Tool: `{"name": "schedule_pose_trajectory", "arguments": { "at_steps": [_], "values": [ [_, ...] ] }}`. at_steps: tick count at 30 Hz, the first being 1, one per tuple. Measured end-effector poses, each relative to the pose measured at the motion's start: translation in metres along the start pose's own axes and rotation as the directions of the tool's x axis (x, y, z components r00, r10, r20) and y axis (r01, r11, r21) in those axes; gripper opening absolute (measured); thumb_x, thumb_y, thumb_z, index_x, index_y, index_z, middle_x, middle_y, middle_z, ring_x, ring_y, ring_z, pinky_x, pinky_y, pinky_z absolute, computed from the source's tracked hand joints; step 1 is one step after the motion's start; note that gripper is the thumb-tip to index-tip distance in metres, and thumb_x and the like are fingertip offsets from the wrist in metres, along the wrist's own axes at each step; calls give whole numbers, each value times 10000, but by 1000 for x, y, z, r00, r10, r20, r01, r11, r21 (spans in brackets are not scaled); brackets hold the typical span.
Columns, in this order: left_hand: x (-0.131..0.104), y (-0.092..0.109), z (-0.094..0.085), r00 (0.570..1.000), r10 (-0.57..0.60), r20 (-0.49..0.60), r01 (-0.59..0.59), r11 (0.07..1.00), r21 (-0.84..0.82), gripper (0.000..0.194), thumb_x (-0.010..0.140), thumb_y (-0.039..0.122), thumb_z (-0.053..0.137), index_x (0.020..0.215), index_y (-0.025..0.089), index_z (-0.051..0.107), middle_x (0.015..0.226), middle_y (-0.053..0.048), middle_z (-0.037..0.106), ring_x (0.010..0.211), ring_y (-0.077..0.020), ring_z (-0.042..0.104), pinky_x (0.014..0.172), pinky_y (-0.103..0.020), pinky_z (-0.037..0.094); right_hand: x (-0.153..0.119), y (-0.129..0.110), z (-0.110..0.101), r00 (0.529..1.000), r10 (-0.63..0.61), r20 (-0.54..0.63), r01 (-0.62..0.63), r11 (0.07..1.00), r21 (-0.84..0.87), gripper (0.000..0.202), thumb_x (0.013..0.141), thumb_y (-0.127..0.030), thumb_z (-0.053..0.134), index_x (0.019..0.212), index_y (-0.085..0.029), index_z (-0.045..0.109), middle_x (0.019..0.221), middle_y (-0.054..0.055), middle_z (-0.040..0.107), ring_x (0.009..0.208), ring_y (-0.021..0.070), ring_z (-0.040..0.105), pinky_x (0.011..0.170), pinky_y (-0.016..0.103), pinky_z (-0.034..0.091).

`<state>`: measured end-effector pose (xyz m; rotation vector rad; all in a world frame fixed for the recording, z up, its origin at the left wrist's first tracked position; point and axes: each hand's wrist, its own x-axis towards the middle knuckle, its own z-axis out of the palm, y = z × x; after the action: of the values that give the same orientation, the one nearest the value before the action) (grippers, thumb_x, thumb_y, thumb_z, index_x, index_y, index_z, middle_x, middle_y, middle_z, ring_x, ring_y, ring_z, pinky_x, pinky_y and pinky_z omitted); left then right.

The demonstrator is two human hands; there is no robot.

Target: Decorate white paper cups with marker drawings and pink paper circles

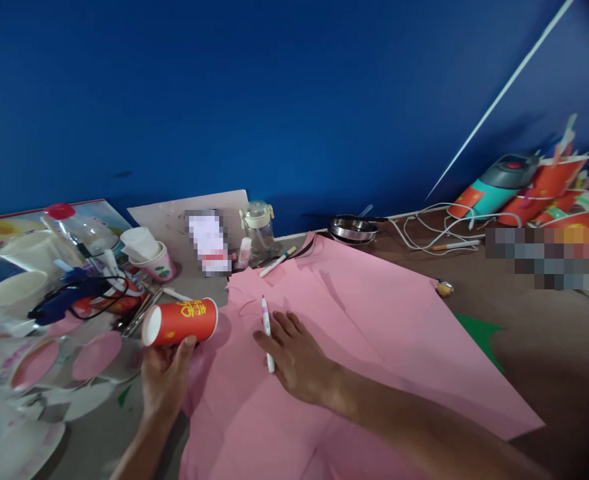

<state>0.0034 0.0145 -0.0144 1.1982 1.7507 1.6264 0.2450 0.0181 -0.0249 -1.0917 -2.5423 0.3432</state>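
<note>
My left hand point(164, 377) grips a red paper cup point(184, 321) from below, with the thumb against its side. The cup is tipped sideways, its pale round end facing left, and yellow characters show on the wall. On the pink paper point(374, 293) rests my right hand point(299, 357), its fingers bent forward over the sheets. A white marker pen point(266, 317) is held at its thumb and passes partly behind it, dark tip pointing away from me. A thin curved line shows on the paper left of the tip.
On the left stand cups point(151, 257), a plastic bottle point(77, 223) and a blue glue gun point(71, 300). A phone point(209, 243) and a lidded jar point(259, 230) are behind the paper. White cables point(424, 230) and a teal bottle point(504, 183) lie at right, before the blue wall.
</note>
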Motion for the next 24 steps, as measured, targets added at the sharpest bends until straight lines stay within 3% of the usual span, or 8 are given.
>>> {"name": "schedule_pose_trajectory", "arguments": {
  "at_steps": [5,9,13,16,19,24],
  "values": [
    [-2,-3,0,998,-4,59,4,1000,0,416,647,410,778,957,180,623,846,-44,667,873,-236,637,855,-389,505,5,2,-6,984,17,-180,19,980,196,434,873,-169,498,1304,-151,450,1211,161,588,1132,288,489,1007,495,359],
    [-4,-5,-3,998,-20,63,17,999,38,416,665,401,770,985,180,622,938,-60,665,847,-217,623,866,-406,490,9,8,-17,950,36,-309,61,952,299,468,851,-152,495,1314,-150,423,1005,125,636,956,267,548,936,479,413],
    [-4,-4,-5,995,5,98,-10,999,43,401,700,391,744,1025,199,608,979,-63,651,871,-223,612,877,-420,479,9,13,-25,980,4,-198,45,968,245,476,815,-231,584,1272,-164,469,1088,132,623,1071,288,517,1061,535,293],
    [-5,-3,-4,994,17,112,-22,999,45,423,695,387,742,1042,190,601,963,-66,650,876,-228,611,869,-409,478,8,19,-30,997,-11,-79,26,980,196,571,753,-141,575,1308,-168,442,1151,129,603,1135,276,491,1104,525,231],
    [-6,-2,-2,990,3,140,-11,998,58,431,699,385,734,1048,167,605,949,-79,658,873,-230,622,842,-385,487,7,25,-37,1000,-10,4,9,988,156,654,696,-78,550,1333,-155,418,1181,128,592,1146,266,487,1112,509,216],
    [-9,6,1,982,14,187,-31,995,90,438,694,373,721,1056,152,610,970,-93,674,881,-234,632,820,-355,500,7,34,-47,992,-31,124,19,995,93,637,743,-106,574,1357,-139,407,1213,132,588,1165,275,464,1064,490,271]
  ]
}}
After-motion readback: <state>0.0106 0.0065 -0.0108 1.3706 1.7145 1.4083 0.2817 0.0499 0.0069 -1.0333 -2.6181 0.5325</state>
